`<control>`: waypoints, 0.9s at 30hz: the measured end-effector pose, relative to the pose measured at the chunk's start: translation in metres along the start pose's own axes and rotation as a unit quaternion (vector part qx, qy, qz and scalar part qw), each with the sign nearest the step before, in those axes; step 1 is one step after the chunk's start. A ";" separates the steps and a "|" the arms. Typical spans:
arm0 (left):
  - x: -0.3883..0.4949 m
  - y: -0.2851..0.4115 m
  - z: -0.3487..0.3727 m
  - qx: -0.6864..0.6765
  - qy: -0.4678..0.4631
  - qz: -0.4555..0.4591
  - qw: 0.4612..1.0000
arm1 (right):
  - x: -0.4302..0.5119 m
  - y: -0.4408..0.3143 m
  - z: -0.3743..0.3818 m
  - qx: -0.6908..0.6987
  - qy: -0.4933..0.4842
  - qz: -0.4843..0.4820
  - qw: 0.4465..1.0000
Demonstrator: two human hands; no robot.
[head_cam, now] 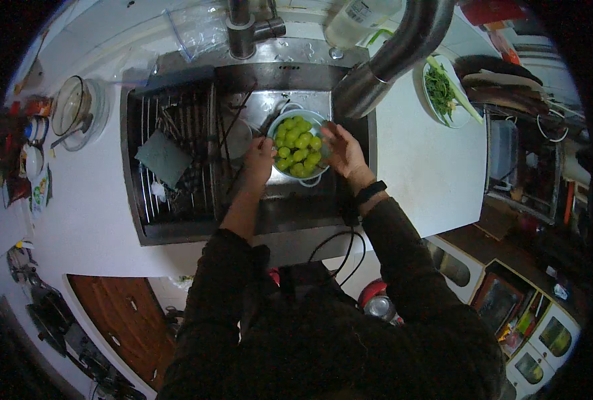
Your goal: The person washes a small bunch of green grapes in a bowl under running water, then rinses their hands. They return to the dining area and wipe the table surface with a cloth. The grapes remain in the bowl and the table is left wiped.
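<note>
Green grapes (299, 145) fill a light-coloured round colander with loop handles (310, 181), which is in the stainless steel sink (296, 217). My left hand (260, 159) is at the colander's left side with its fingers bent; whether it grips the rim cannot be told. My right hand (344, 150) is at the right side, fingers spread and slightly blurred, near the rim and the grapes. Part of another round vessel (239, 137) shows to the left of the colander.
A metal rack (149, 207) with a grey-green cloth (165, 159) covers the sink's left part. A thick metal pipe (359, 90) slants over the right rear corner. On the counter (426, 185) are a plate of greens (460, 120) at right and glass lids (96, 127) at left.
</note>
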State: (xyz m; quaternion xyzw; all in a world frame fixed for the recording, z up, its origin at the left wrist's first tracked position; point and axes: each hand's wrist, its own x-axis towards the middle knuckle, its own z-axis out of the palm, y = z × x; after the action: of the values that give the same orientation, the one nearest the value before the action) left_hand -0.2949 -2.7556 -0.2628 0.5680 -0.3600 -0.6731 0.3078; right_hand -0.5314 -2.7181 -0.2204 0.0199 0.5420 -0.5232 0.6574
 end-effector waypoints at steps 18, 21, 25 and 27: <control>-0.268 0.062 -0.182 0.140 0.001 -0.098 0.985 | -0.036 -0.020 -0.023 -0.275 0.051 -0.018 0.960; -0.305 0.022 -0.209 0.187 0.033 -0.099 0.977 | -0.024 0.001 -0.019 -0.284 0.078 0.081 0.952; -0.314 -0.025 -0.222 0.306 0.135 -0.038 0.942 | -0.012 0.023 -0.007 -0.157 0.017 0.118 0.980; -0.313 -0.044 -0.220 0.295 0.178 0.000 0.939 | -0.013 0.024 -0.003 -0.172 0.013 0.120 0.978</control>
State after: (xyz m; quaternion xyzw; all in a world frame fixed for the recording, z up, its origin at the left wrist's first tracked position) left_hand -0.0263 -2.5034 -0.1510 0.7438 -0.4815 -0.4248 0.1857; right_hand -0.5151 -2.6970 -0.2250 -0.0222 0.6262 -0.3391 0.7017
